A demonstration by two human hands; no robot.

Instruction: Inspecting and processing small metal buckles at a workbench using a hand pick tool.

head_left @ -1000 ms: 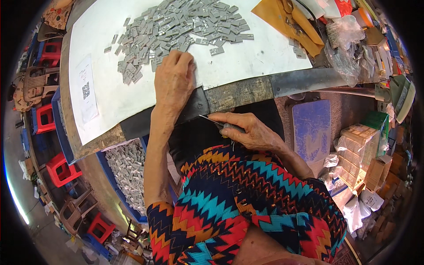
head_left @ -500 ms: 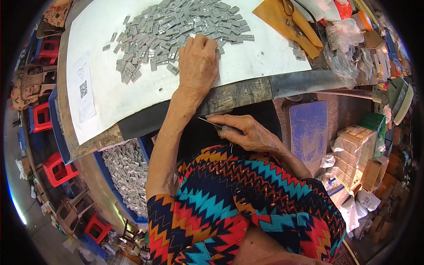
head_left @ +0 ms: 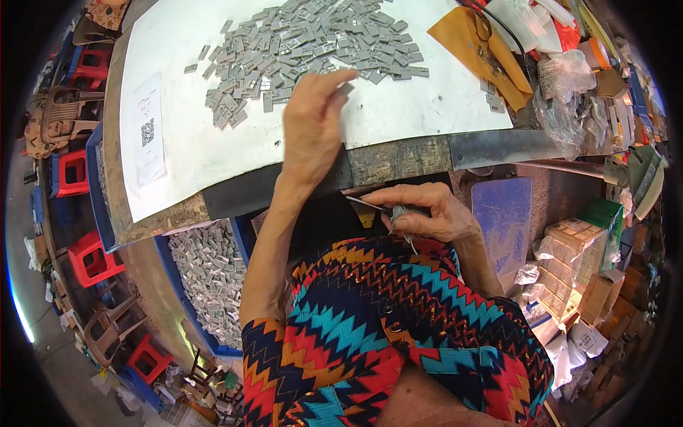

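Observation:
On the white-covered table lies a heap of small flat grey rectangular pieces point(head_left: 313, 46). My left hand point(head_left: 311, 124) is over the near edge of this heap, slightly blurred. Its index finger and thumb pinch what looks like one grey piece point(head_left: 346, 90), mostly hidden by the fingers. Below the table's front edge, close to my body, my right hand point(head_left: 430, 213) is closed around a thin-bladed hand tool point(head_left: 366, 203). The tool's narrow metal blade points left, toward the table edge, and its greyish handle sits inside my fingers.
A blue bin point(head_left: 176, 285) full of similar grey pieces stands below the table, at left. A printed paper slip point(head_left: 147, 135) lies on the table's left side. At the far right are a tan folder point(head_left: 462, 35) and plastic bags point(head_left: 565, 78). Red stools point(head_left: 92, 260) stand at left.
My left hand has drawn back a little from the heap and turned, its index finger and thumb now stretched to the right. The right hand still grips the tool. The whole view has shifted slightly.

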